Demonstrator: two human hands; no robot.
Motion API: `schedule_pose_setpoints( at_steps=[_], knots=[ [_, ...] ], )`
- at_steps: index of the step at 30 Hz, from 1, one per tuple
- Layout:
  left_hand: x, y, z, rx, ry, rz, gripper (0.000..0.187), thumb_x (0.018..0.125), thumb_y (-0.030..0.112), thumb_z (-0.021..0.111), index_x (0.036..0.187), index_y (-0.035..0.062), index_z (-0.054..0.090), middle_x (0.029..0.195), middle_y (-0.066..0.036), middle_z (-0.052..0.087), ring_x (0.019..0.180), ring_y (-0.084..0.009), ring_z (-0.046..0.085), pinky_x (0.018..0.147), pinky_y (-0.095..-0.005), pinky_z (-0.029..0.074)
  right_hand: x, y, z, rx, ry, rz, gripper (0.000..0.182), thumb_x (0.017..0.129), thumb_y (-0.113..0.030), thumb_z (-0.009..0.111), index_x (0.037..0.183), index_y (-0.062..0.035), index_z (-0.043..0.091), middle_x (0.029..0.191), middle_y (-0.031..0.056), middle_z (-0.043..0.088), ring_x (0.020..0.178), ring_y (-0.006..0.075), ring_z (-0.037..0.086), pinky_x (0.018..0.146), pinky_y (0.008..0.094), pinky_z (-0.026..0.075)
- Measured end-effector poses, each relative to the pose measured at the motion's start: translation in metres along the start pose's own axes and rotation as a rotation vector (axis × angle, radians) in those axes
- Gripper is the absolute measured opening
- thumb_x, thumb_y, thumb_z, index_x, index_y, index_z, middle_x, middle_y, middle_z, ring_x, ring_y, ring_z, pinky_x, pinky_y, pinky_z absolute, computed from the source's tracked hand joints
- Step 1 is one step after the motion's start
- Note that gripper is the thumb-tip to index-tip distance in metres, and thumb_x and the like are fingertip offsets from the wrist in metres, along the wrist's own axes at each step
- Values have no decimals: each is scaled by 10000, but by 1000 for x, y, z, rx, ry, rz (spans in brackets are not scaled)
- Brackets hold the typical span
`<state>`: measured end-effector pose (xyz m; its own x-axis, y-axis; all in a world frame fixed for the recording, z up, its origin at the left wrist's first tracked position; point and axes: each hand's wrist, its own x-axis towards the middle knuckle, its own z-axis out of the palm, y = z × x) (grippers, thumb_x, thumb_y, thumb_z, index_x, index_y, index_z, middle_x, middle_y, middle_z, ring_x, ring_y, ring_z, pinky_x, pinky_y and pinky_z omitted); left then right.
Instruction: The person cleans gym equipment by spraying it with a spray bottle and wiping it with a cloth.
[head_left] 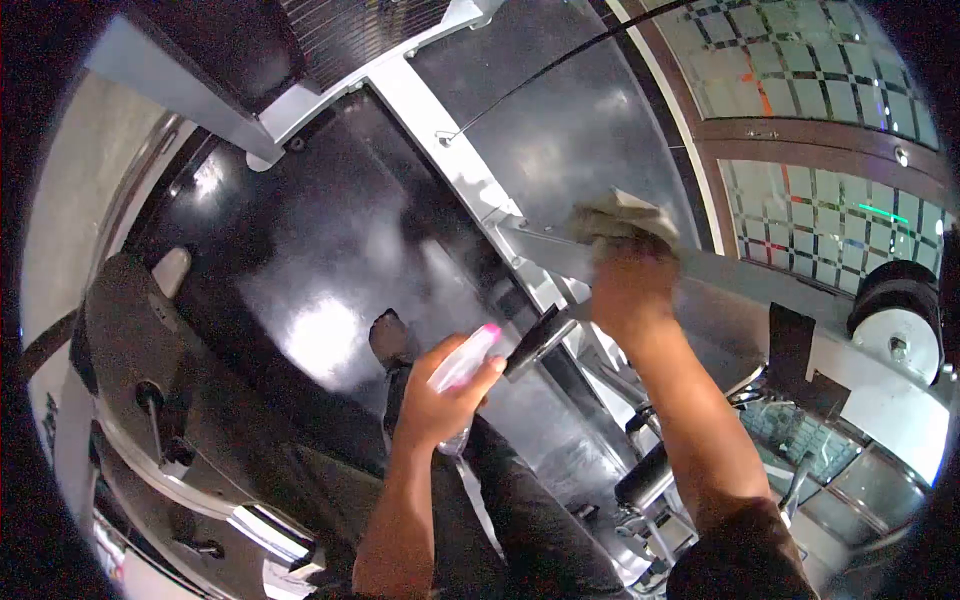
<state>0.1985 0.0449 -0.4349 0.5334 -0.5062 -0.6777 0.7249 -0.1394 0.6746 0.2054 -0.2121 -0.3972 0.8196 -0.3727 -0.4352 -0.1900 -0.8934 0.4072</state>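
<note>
A clear spray bottle [466, 362] with a pink nozzle is in my left hand [440, 400], whose fingers wrap round its neck near the middle of the view. Farther right and higher, my right hand [632, 285] holds a greyish folded cloth [625, 215], somewhat blurred. The cloth is over or against a grey metal beam [720, 285] of a machine frame; whether it touches cannot be made out. Between the two hands sticks out a black padded handle [535, 345].
A white frame bar [430, 115] crosses the dark shiny floor [330, 240]. Glass-block windows [790, 60] stand at the upper right, above a round white-and-black roller [897, 340]. Dark curved machine panels [150, 340] are at the left. A foot [390, 335] shows below.
</note>
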Motion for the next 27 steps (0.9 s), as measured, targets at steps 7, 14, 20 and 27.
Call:
schedule_pose_setpoints(
  at_steps=[7, 14, 20, 27],
  knots=[
    [-28, -28, -49, 55, 114, -152, 251, 878, 190, 790, 1048, 33, 691, 787, -26, 683, 607, -89, 626, 546, -263, 511, 76, -49, 134, -100, 42, -219, 424, 911, -235, 546, 1281, -40, 616, 1313, 165, 623, 1239, 338, 582, 1068, 465, 420],
    [-33, -46, -75, -114, 194, -7, 263, 880, 89, 772, 1087, -20, 652, 813, -62, 670, 576, -134, 634, 499, -289, 516, 17, -16, 50, -5, -385, -66, 375, 913, -227, 561, 1236, -63, 659, 1328, 174, 618, 1278, 328, 553, 1076, 442, 428],
    [-28, -26, -54, -305, 121, 143, 240, 889, 82, 762, 1076, -2, 639, 782, -53, 658, 547, -137, 630, 504, -287, 514, -79, 38, -9, -463, 142, -283, 324, 909, -146, 521, 1169, -80, 702, 1239, 127, 689, 1177, 257, 643, 1023, 414, 471],
    [-40, -7, -59, -70, 116, 80, 258, 871, 158, 798, 1039, 29, 651, 785, -37, 664, 594, -103, 626, 530, -269, 520, -6, -5, 105, -331, -447, -203, 384, 927, -222, 581, 1291, -102, 613, 1320, 109, 642, 1191, 273, 602, 1028, 406, 418]
  ],
)
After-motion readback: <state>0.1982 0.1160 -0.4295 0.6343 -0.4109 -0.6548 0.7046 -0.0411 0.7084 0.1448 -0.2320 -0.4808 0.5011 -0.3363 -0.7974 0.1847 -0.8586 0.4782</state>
